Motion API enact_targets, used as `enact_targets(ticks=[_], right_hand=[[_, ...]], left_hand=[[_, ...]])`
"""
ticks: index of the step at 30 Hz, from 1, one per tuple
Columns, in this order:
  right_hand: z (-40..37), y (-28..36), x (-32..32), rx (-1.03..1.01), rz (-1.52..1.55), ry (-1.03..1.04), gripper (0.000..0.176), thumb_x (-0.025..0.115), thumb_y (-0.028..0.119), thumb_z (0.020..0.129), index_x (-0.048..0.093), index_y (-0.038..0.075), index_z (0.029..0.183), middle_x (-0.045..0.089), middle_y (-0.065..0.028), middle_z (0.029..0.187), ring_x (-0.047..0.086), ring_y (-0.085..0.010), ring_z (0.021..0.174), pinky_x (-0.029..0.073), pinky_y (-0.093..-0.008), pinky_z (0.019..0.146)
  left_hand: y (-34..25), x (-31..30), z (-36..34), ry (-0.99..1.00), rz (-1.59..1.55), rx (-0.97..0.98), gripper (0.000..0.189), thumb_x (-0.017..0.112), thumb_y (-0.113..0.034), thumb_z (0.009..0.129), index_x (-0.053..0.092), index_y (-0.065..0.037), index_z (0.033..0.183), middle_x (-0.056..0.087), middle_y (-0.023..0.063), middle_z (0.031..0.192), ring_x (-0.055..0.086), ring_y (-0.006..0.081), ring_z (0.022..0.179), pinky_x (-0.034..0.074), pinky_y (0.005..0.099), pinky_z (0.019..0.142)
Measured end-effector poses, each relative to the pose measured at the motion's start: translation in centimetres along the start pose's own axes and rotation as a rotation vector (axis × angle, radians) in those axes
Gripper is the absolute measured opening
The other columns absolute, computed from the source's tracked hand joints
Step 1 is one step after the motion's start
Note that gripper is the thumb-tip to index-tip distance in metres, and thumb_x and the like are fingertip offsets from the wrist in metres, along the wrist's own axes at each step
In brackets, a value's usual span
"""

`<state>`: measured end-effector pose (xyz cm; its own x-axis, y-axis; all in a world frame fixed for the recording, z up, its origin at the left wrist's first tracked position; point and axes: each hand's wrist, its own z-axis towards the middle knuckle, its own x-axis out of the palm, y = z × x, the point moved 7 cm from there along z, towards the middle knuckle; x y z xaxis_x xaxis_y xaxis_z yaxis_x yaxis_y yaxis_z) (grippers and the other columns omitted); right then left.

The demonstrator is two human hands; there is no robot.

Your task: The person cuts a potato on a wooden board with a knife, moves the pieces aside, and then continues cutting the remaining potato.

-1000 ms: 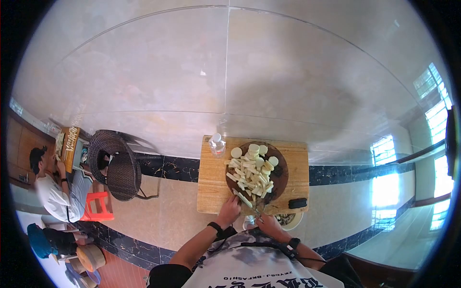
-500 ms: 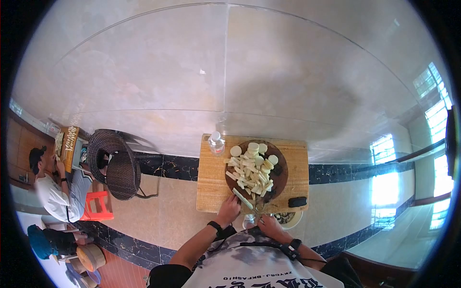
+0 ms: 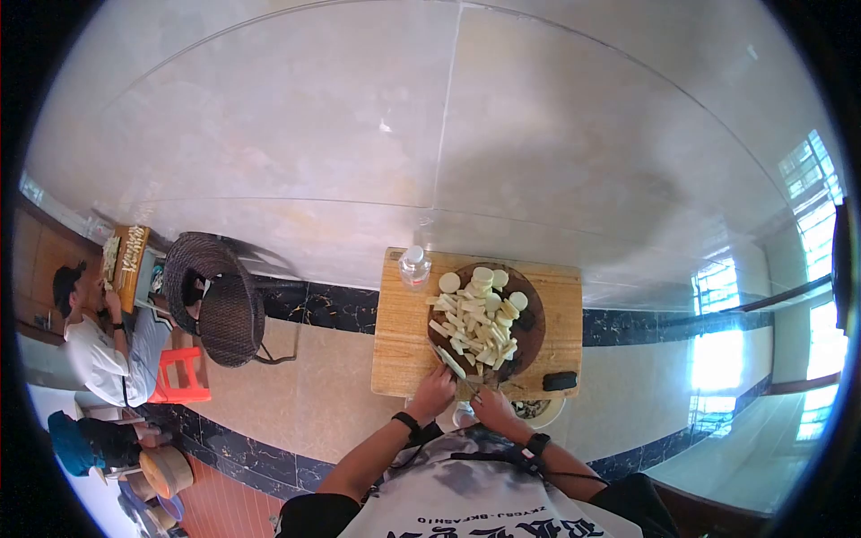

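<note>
At the near edge of the round wooden chopping board, my left hand is closed on a long pale vegetable piece. My right hand is closed around a small knife, whose thin blade points toward the left hand; its handle is mostly hidden by the fingers. A heap of pale vegetable strips covers the middle of the board. Several round slices lie at its far side.
The board sits on a small wooden table with a clear plastic bottle and a black object. Below its near edge is a pale bucket. A wicker chair, a red stool and a seated person are leftward.
My right hand has moved up and left, nearer the left hand, and the blade has come toward the pale piece. The whole view has shifted slightly.
</note>
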<state>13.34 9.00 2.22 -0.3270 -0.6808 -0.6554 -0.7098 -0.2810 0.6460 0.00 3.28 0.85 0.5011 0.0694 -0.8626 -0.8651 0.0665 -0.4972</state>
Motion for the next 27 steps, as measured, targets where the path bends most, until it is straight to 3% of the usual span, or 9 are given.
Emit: enact_targets(ticks=[5,12,15,20,27], right_hand=[[-0.4,-1.4,0.0,0.049,-0.007,0.042,0.029,0.056,0.027,0.091,0.059,-0.002,0.092,0.063,-0.0324,0.080,0.061,-0.0538,0.081,0.048,-0.0610,0.073],[-1.5,-2.2,-1.3,0.067,-0.005,0.045,0.031,0.060,0.029,0.091,0.060,-0.002,0.095,0.064,-0.0307,0.078,0.062,-0.0529,0.080,0.048,-0.0601,0.071],[-2.0,-1.0,-1.5,-0.063,-0.003,0.088,0.032,0.061,0.030,0.091,0.061,-0.002,0.095,0.064,-0.0307,0.078,0.062,-0.0525,0.079,0.049,-0.0592,0.070],[-2.6,-0.3,-1.4,0.003,0.044,0.091,0.033,0.060,0.030,0.092,0.061,-0.003,0.094,0.064,-0.0317,0.081,0.062,-0.0532,0.081,0.048,-0.0592,0.071],[-2.7,-0.4,-1.2,0.007,0.019,0.085,0.031,0.062,0.026,0.091,0.061,-0.005,0.095,0.064,-0.0325,0.086,0.061,-0.0533,0.084,0.048,-0.0587,0.074]], left_hand=[[0.2,-0.7,0.3,-0.003,0.015,-0.004,0.021,0.062,-0.011,0.073,0.068,0.005,0.084,0.059,0.0223,0.112,0.055,0.0367,0.115,0.050,0.0440,0.095],[0.7,-1.1,0.4,-0.036,0.014,0.022,0.025,0.059,-0.011,0.076,0.066,0.007,0.093,0.058,0.0188,0.108,0.056,0.0337,0.109,0.052,0.0400,0.092],[0.4,-1.8,0.4,-0.089,0.047,0.049,0.026,0.058,-0.010,0.078,0.066,0.008,0.096,0.058,0.0180,0.105,0.056,0.0327,0.107,0.052,0.0386,0.091],[0.6,-1.9,0.2,-0.112,-0.076,-0.043,0.027,0.057,-0.009,0.078,0.066,0.009,0.097,0.057,0.0181,0.104,0.056,0.0328,0.107,0.052,0.0383,0.091],[0.6,-1.3,0.0,-0.078,0.035,0.033,0.028,0.058,-0.008,0.077,0.067,0.009,0.098,0.058,0.0179,0.107,0.056,0.0328,0.110,0.052,0.0384,0.091]])
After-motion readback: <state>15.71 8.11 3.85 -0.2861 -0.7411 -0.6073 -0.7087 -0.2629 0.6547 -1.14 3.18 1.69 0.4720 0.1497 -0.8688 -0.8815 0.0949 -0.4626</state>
